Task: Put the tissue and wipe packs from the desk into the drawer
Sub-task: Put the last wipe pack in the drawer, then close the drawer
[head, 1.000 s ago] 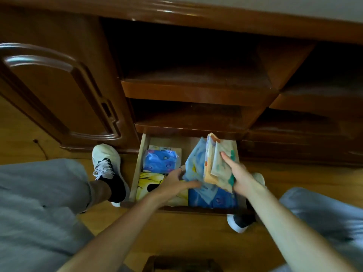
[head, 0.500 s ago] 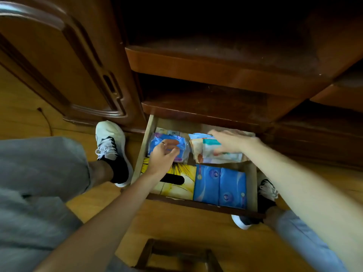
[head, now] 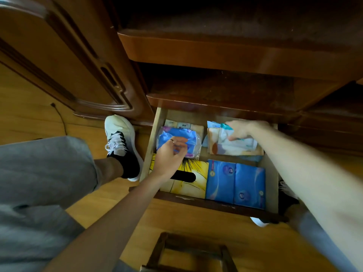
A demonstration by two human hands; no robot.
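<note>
The bottom drawer (head: 272,173) stands pulled out of the dark wooden desk. Inside lie a yellow tissue box (head: 196,180) at front left, two blue tissue packs (head: 235,183) at front right, and a blue-and-clear wipe pack (head: 182,138) at back left. My left hand (head: 170,156) rests on that wipe pack with fingers curled against it. A stack of pale wipe and tissue packs (head: 233,146) lies flat at back right, and my right hand (head: 240,129) grips its top edge.
Above the drawer are open wooden shelves (head: 216,54), and a cabinet door (head: 64,61) stands to the left. My feet in white and black shoes (head: 120,142) flank the drawer. A wooden stool frame (head: 188,252) sits on the floor just in front.
The stack that my right hand held upright above the drawer now lies flat at the back right. My left hand moved from that stack to the blue wipe pack at back left.
</note>
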